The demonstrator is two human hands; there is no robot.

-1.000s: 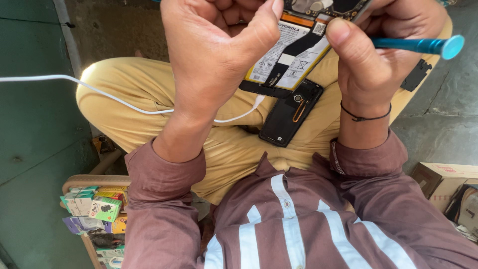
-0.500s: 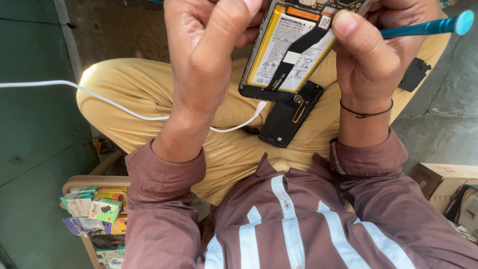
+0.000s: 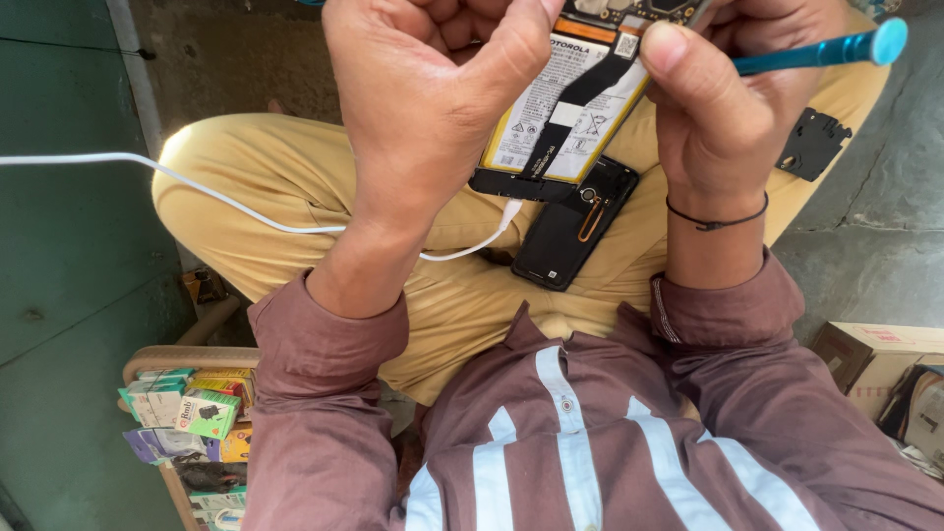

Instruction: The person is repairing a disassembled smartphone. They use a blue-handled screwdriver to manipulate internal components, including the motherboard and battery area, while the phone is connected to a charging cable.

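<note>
My left hand (image 3: 433, 108) grips the left side of an opened phone (image 3: 565, 118), its yellow-edged battery and black ribbon cable facing up. A white cable (image 3: 246, 211) is plugged into the phone's bottom edge. My right hand (image 3: 728, 108) holds a blue-handled screwdriver (image 3: 821, 49), whose tip reaches the top of the phone at the frame's upper edge, where it is cut off. The phone's black back cover (image 3: 570, 231) lies on my lap just below the phone. A small black plastic part (image 3: 811, 143) rests on my right knee.
I sit cross-legged in tan trousers (image 3: 295, 187) and a maroon striped shirt. A tray of small colourful boxes (image 3: 187, 418) stands at lower left. A cardboard box (image 3: 875, 359) sits at lower right. A green surface (image 3: 59, 295) runs along the left; grey stone floor (image 3: 865, 236) lies to the right.
The phone and both hands have drifted slightly upward in the frame, so less of the phone's top shows. The screwdriver handle has tilted up a little. Grips are unchanged.
</note>
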